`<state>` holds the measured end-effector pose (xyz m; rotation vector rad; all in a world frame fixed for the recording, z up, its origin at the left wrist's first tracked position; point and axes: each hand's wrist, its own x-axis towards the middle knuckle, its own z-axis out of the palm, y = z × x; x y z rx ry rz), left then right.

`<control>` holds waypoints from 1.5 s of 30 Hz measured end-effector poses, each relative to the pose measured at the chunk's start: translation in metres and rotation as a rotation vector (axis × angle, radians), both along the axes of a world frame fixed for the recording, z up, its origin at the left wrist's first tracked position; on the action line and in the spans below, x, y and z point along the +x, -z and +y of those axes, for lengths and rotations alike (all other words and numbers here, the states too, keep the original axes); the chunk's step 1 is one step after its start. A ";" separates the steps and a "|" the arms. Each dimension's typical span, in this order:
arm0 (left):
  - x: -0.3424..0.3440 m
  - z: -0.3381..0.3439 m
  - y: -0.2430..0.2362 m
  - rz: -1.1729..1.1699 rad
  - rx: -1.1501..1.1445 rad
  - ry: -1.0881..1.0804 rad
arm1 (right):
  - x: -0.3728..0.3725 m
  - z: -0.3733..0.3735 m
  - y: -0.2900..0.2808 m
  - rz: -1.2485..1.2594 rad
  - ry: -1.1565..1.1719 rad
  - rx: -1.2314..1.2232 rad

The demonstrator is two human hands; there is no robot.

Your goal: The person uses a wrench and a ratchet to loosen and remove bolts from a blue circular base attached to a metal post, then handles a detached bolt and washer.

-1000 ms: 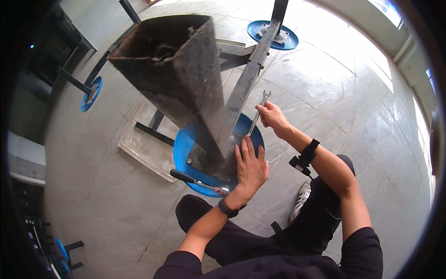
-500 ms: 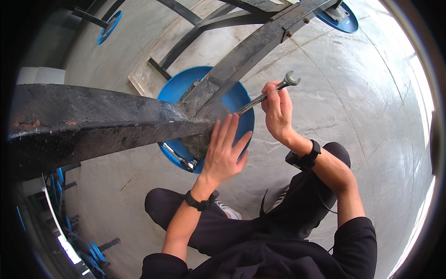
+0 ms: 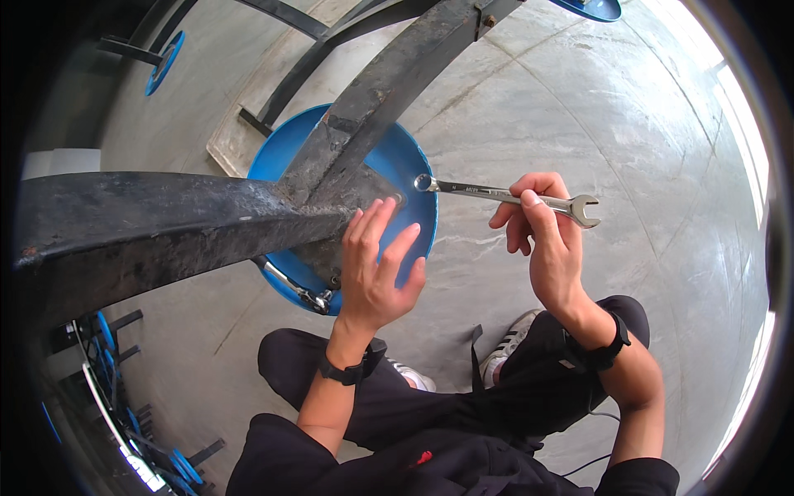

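Observation:
A silver combination wrench (image 3: 504, 195) is gripped in my right hand (image 3: 552, 240), to the right of a blue dish-shaped disc (image 3: 418, 159). Its open jaw points right, and its ring end reaches over the disc's right rim. My left hand (image 3: 376, 269) holds nothing, fingers spread, over the disc's near side. The fingertips are close to the dark metal plate in the disc; whether they touch it I cannot tell. A ratchet wrench (image 3: 294, 285) lies on the disc's near left edge, its head beside a bolt (image 3: 336, 278).
Two black steel beams meet over the disc: one thick beam (image 3: 165, 211) from the left, another (image 3: 372, 91) running to the upper right. More blue discs (image 3: 165, 63) stand on the grey floor (image 3: 579, 132) farther off. My shoes (image 3: 513, 339) are close by.
My right hand has moved right and slightly down, drawing the wrench's ring end away from the plate. My left fingers have spread. The view has shifted a little.

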<state>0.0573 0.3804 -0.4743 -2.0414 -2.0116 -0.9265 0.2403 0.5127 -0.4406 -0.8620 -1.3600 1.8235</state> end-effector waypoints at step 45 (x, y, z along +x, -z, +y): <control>0.006 -0.003 -0.002 0.045 -0.315 -0.151 | -0.039 -0.029 0.046 0.055 0.207 -0.402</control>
